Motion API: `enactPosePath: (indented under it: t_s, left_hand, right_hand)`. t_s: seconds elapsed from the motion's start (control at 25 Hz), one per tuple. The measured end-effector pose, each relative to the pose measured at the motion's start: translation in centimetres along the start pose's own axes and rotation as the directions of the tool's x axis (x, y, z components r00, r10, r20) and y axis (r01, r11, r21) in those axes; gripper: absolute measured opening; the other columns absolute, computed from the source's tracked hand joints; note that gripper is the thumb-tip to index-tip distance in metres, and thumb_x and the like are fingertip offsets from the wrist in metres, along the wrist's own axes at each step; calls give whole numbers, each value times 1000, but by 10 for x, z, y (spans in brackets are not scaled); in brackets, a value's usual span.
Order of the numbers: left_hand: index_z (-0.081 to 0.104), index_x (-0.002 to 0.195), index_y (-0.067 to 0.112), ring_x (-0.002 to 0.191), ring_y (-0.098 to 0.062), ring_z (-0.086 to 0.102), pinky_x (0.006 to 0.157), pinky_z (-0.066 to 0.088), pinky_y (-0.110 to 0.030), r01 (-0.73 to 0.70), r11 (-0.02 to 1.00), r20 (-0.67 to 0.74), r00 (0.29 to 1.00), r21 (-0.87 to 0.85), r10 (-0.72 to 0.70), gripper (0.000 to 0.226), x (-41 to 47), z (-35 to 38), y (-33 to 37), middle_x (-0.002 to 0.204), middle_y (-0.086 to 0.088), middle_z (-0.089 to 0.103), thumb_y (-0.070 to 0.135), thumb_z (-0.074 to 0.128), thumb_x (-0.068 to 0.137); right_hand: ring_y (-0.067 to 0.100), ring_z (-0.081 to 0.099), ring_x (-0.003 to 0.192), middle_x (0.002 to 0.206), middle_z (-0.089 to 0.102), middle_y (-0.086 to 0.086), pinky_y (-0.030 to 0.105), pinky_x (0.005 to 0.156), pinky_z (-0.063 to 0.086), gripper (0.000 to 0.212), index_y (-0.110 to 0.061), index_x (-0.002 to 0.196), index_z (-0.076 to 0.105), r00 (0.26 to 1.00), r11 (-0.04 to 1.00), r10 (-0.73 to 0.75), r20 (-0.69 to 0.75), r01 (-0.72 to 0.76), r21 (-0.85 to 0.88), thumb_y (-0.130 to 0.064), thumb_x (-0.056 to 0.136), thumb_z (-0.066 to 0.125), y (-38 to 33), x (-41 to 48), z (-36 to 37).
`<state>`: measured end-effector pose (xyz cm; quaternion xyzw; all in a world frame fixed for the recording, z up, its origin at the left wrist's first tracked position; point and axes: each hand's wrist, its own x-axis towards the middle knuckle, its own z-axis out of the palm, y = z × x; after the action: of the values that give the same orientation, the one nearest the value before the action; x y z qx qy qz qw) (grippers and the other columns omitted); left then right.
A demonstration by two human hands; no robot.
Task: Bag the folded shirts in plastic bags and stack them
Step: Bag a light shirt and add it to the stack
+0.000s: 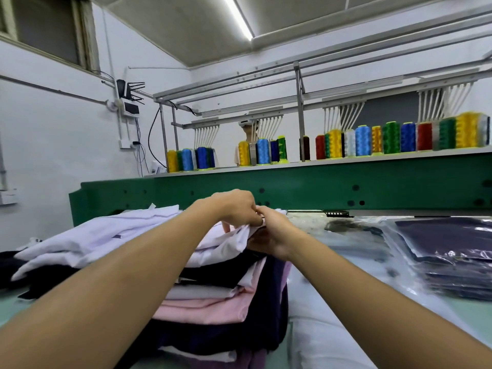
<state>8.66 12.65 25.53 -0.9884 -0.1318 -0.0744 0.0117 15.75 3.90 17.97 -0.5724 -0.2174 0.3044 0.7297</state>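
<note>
I see left hand, right hand both pinching white shirt | bagged stack at 3 o'clock

Both bare arms reach forward and meet in the middle, the left forearm coming in from the lower left and the right forearm from the lower right. The left hand is knuckles-up, wrist bent down, its fingers curled and pinching the edge of a white folded shirt. The right hand sits just beside and slightly below it, touching it, thumb on top and fingers curled in under the same cloth edge.
</note>
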Motion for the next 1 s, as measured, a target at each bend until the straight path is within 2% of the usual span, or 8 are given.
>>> enactPosePath:
  t_s: [0.2,0.28,0.36,0.52,0.64,0.68,0.88,1.0]
  left_hand:
    - [73,67,21,68,-16,67,58,51,-28,-69,965,-152,988,-252,31,33,9,-14,1,63,9,69,49,63,83]
    - [70,78,11,77,-24,66,64,50,-31,34,956,-173,981,-293,-88,43,10,-15,-19,85,-3,74,50,56,90]
    - [61,81,8,82,-28,61,69,46,-32,256,960,-111,957,-117,-268,48,4,-8,-53,101,-12,68,54,49,93]
    - [57,129,14,93,-28,64,81,52,-33,517,856,169,842,23,-513,78,-12,23,-99,115,-10,59,79,41,87]
    - [60,114,13,97,-26,64,78,49,-33,488,869,123,870,-83,-478,82,-7,32,-115,113,-5,62,85,49,77]
    - [58,111,14,98,-25,65,77,49,-32,500,853,135,865,-152,-483,81,-7,31,-117,114,-3,62,85,55,73]
    - [54,129,10,106,-25,61,96,51,-39,418,848,124,908,-325,-400,75,1,14,-96,127,-4,59,50,81,72]
    - [49,128,9,103,-29,61,92,55,-43,243,899,31,968,-365,-249,59,9,-9,-48,123,-10,58,24,76,78]
  right_hand:
    - [29,59,60,75,56,18,27,43,49,19,9,102,55,956,984,-163,-243,176,33,11,88,43,-28,12,-14]
    - [25,47,55,71,48,12,17,34,37,11,3,86,49,928,988,-153,-341,146,-45,11,87,41,-25,15,-30]
    - [23,42,53,69,46,9,12,31,29,16,-1,78,47,913,988,-128,-388,83,-133,10,88,41,-19,18,-47]
    - [28,59,114,129,61,13,13,77,45,31,0,121,65,928,982,-114,-354,52,-181,4,95,49,-13,30,-66]
    - [24,69,73,93,69,14,17,51,49,10,-6,94,64,978,999,-41,-205,35,-37,-15,95,60,-3,31,-69]
    - [25,70,69,89,70,13,22,55,53,9,-9,99,65,995,1000,19,-101,-17,24,-16,94,60,0,25,-67]
    - [33,73,97,126,64,20,40,72,62,43,-9,128,65,997,980,38,71,-23,-196,8,91,54,1,24,-71]
    - [33,70,103,121,67,18,48,93,57,28,-8,116,69,999,927,-32,-15,25,-374,-24,93,67,-11,16,-58]
